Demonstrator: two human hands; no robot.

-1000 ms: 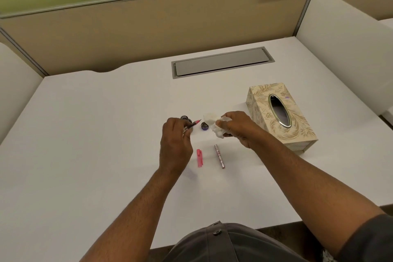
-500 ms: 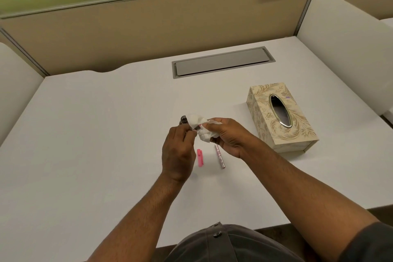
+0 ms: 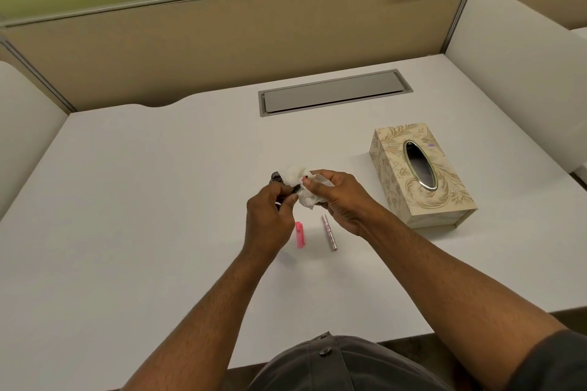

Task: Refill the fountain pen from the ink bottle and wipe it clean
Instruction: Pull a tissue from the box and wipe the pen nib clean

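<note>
My left hand point(image 3: 270, 216) grips the thin dark front section of the fountain pen point(image 3: 296, 190), whose pink tip points up and to the right. My right hand point(image 3: 341, 200) holds a crumpled white tissue point(image 3: 301, 187) wrapped around that tip. A small dark ink bottle point(image 3: 277, 177) stands just behind my left hand, partly hidden by the tissue. On the table below my hands lie a pink pen cap point(image 3: 300, 234) and a slim pinkish metallic pen barrel point(image 3: 329, 232).
A beige patterned tissue box point(image 3: 394, 174) with an oval opening stands to the right of my hands. A grey cable flap point(image 3: 333, 94) is set into the white desk point(image 3: 127, 200) at the back. Partition walls close off the back and sides.
My right hand has brought the tissue left from beside the ink bottle onto the pen tip. The left hand keeps its hold on the pen section, and the tip is now covered.
</note>
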